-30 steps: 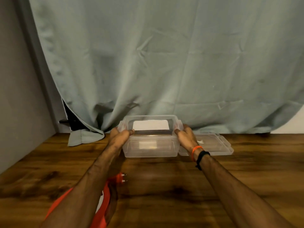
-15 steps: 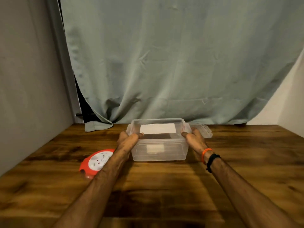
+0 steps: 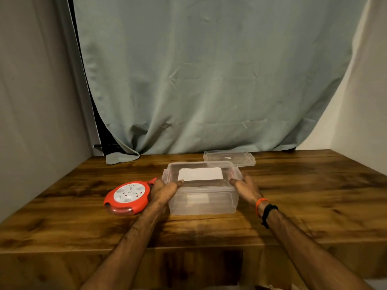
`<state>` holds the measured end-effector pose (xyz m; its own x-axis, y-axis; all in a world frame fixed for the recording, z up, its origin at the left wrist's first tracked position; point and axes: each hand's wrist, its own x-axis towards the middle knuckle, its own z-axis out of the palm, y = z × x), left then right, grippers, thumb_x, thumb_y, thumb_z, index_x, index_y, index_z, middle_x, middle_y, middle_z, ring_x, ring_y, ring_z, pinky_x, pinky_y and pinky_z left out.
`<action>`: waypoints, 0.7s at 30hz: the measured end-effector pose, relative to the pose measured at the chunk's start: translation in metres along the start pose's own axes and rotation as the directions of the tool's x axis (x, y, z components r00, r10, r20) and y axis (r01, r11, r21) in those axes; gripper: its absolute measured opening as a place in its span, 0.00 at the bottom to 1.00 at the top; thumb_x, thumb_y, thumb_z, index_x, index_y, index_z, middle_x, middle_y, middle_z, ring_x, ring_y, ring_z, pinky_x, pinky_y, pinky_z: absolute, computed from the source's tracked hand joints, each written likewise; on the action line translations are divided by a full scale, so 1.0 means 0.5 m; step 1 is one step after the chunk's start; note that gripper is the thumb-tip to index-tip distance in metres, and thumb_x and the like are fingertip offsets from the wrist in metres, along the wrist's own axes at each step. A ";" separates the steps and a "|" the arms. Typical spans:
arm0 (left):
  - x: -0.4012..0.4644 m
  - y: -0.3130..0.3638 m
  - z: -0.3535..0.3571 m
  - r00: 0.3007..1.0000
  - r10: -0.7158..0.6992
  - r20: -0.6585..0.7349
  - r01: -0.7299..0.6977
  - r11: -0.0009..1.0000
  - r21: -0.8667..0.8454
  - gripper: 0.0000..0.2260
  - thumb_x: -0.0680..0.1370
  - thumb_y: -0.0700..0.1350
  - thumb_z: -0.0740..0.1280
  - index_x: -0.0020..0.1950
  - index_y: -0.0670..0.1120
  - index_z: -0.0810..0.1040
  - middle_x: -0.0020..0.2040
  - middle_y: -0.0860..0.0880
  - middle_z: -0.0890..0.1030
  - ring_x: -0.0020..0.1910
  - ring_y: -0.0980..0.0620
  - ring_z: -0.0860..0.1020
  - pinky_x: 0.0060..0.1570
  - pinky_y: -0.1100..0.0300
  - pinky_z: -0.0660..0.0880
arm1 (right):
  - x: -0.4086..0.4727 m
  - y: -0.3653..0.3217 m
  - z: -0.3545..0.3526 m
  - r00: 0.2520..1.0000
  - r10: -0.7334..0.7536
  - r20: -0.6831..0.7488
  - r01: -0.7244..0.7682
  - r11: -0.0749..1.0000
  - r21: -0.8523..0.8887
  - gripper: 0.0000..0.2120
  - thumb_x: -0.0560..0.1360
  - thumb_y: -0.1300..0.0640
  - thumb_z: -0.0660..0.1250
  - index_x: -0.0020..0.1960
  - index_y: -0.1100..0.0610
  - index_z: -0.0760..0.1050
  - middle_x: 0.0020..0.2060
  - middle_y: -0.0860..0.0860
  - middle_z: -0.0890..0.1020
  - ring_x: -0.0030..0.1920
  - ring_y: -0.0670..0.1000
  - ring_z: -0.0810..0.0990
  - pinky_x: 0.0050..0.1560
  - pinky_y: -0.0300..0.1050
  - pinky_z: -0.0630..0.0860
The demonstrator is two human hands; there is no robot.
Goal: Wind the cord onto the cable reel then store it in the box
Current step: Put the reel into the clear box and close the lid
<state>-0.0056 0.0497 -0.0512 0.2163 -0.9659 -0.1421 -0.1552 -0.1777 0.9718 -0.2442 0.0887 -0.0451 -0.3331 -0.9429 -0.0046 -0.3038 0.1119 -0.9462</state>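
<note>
Pale green curtains hang behind a dark, wood-grain tabletop (image 3: 293, 206) set in a plain-walled corner. At its middle stands a clear, rectangular plastic box (image 3: 202, 203), open at the top, with a white label showing through its far wall. A person's two hands hold it by the short ends: the left hand (image 3: 162, 190) and the right hand (image 3: 244, 186) each have their fingers wrapped on the rim, thumbs hooked over the near edge, seemingly to steady or place the box for loading. Just left of the box, partly behind the left wrist, a round red cable reel with a white socket face (image 3: 127, 197) lies flat on the tabletop, not yet stored; no loose cord shows, so winding looks finished. Behind the box to the right lies its clear plastic lid (image 3: 229, 158), out of the way. An orange band and a black band circle the right wrist. Nothing blocks the short path from reel to box.
</note>
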 end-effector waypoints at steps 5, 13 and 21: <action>0.000 0.015 -0.018 0.999 -0.009 0.040 0.010 0.999 -0.046 0.36 0.73 0.53 0.75 0.74 0.42 0.63 0.66 0.42 0.75 0.60 0.41 0.77 0.58 0.44 0.77 | 0.000 -0.040 -0.001 0.998 -0.049 -0.029 0.041 0.974 -0.222 0.21 0.78 0.48 0.65 0.65 0.58 0.68 0.65 0.60 0.76 0.62 0.61 0.76 0.63 0.55 0.75; 0.009 0.069 -0.125 0.994 0.032 -0.102 -0.041 0.995 -0.091 0.32 0.74 0.49 0.75 0.73 0.41 0.66 0.71 0.42 0.72 0.60 0.42 0.75 0.46 0.51 0.82 | -0.015 -0.178 0.090 0.939 -0.331 0.088 0.343 0.903 -0.258 0.27 0.75 0.51 0.71 0.70 0.58 0.68 0.66 0.55 0.76 0.66 0.56 0.74 0.66 0.49 0.71; 0.038 0.038 -0.287 0.955 -0.017 -0.295 -0.001 0.998 -0.061 0.23 0.74 0.48 0.74 0.63 0.38 0.73 0.64 0.36 0.77 0.61 0.39 0.77 0.60 0.44 0.75 | -0.021 -0.252 0.314 0.919 -0.185 0.347 0.213 0.976 -0.041 0.19 0.70 0.54 0.76 0.58 0.55 0.75 0.48 0.52 0.82 0.54 0.54 0.82 0.59 0.51 0.79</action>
<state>0.1340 0.0552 -0.0085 0.4940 -0.8640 -0.0971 -0.0966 -0.1655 0.9815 -0.0623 0.0354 0.0236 0.0601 -0.9965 0.0588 -0.4041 -0.0782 -0.9114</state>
